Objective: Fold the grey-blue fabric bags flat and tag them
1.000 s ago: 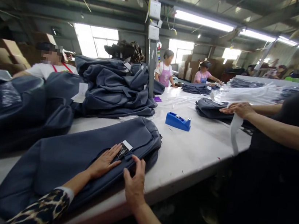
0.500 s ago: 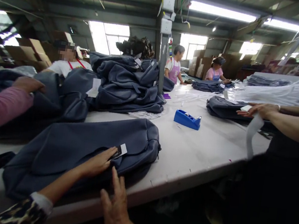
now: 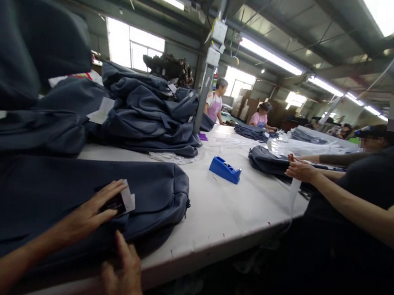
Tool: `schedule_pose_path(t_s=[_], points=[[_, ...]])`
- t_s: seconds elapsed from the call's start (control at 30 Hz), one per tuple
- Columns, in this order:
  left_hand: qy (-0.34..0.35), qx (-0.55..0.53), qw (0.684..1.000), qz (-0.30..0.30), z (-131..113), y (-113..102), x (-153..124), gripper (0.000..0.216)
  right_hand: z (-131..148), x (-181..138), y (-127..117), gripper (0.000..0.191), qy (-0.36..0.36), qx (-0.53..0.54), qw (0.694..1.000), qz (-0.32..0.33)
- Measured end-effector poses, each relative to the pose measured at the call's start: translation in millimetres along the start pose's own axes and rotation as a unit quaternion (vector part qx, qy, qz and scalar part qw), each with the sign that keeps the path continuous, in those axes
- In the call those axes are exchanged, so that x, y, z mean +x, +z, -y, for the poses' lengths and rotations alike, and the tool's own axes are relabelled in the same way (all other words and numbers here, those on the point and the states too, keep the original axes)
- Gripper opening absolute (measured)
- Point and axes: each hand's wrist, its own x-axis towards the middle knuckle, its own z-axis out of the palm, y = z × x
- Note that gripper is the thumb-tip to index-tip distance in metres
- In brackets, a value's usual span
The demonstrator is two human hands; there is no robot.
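Note:
A dark blue-grey bag point(image 3: 65, 183) lies flat along the front of the white table, with a zipper end at its right. My left hand point(image 3: 92, 211) reaches across its top and holds a black-and-white hang tag point(image 3: 120, 201) between thumb and fingers. My right hand point(image 3: 125, 273) is at the bag's front edge, thumb and fingers apart, with nothing in it. The index fingertip is close to the bag's side; whether it touches cannot be made out.
A blue tape dispenser point(image 3: 225, 169) stands mid-table. Behind it rises a metal post point(image 3: 204, 95) beside a heap of similar bags point(image 3: 151, 112). Another bag point(image 3: 32, 48) looms raised at upper left. At right, a person in dark clothes point(image 3: 353, 202) holds a white strip point(image 3: 292, 199).
The view has turned right, so the table things sit further left. My left thumb and fingers have closed around the tag. The pink-sleeved arm has gone from view; a bag now rises at left.

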Motion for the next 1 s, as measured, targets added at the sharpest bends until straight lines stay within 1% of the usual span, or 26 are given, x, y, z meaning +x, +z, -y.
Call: schedule_pose_path(t_s=[0.03,0.07,0.13,0.17,0.2,0.27,0.3,0.33,0.37,0.4,0.47,0.5,0.53,0.57,0.6,0.67,0.7,0.73,0.8,0.83,0.9,0.97,1.0], points=[[0.001,0.004,1.0,0.01,-19,3,5,0.069,0,1,0,0.064,-0.002,-0.005,1.0,-0.003],[0.005,0.014,0.999,0.034,-40,9,10,0.073,0,2,1,0.06,-0.004,-0.007,1.0,-0.003],[0.007,0.057,0.993,0.103,-79,23,19,0.077,0,4,2,0.051,0.0,-0.006,1.0,0.005],[0.002,0.084,0.988,0.127,-95,31,23,0.075,1,5,1,0.046,0.005,-0.003,1.0,0.01],[-0.003,0.11,0.984,0.139,-107,38,26,0.07,4,6,-2,0.042,0.009,0.002,1.0,0.017],[-0.008,0.139,0.98,0.141,-120,47,30,0.059,12,6,-18,0.033,-0.003,0.006,0.998,0.055],[-0.008,0.141,0.98,0.137,-121,48,31,0.055,18,7,-31,0.029,-0.019,0.004,0.996,0.083],[-0.008,0.136,0.982,0.135,-120,47,31,0.053,23,10,-49,0.024,-0.048,-0.016,0.991,0.125],[-0.006,0.124,0.983,0.137,-117,44,30,0.052,28,14,-69,0.021,-0.067,-0.04,0.985,0.154],[-0.006,0.111,0.984,0.139,-114,39,28,0.052,32,21,-92,0.021,-0.079,-0.069,0.985,0.138],[-0.007,0.089,0.986,0.144,-108,28,22,0.052,39,41,-136,0.022,-0.103,-0.133,0.985,0.034],[-0.007,0.08,0.986,0.146,-107,23,19,0.052,41,54,-156,0.025,-0.122,-0.18,0.976,-0.011],[-0.006,0.073,0.986,0.149,-106,18,15,0.053,44,67,-171,0.032,-0.152,-0.245,0.957,-0.02],[-0.004,0.067,0.986,0.15,-105,13,12,0.055,48,80,-182,0.041,-0.183,-0.317,0.93,-0.009],[-0.001,0.062,0.986,0.152,-105,10,8,0.056,52,91,-190,0.049,-0.207,-0.382,0.9,0.03],[0.005,0.049,0.987,0.153,-105,4,2,0.057,60,110,-193,0.06,-0.241,-0.474,0.837,0.132],[0.008,0.04,0.988,0.152,-104,2,-1,0.056,63,116,-191,0.063,-0.249,-0.497,0.811,0.181],[0.011,0.032,0.988,0.151,-103,1,-3,0.056,65,122,-188,0.065,-0.254,-0.507,0.794,0.22],[0.016,0.023,0.988,0.151,-100,-2,-6,0.055,68,128,-182,0.069,-0.26,-0.508,0.777,0.266],[0.017,0.023,0.988,0.153,-99,-3,-7,0.055,68,129,-179,0.071,-0.263,-0.505,0.775,0.276],[0.018,0.027,0.986,0.161,-98,-4,-8,0.055,68,129,-175,0.072,-0.276,-0.505,0.771,0.273],[0.019,0.02,0.987,0.161,-99,-7,-7,0.054,66,125,-170,0.065,-0.293,-0.519,0.764,0.248],[0.021,0.013,0.987,0.157,-100,-8,-7,0.054,65,124,-167,0.057,-0.3,-0.533,0.757,0.229]])
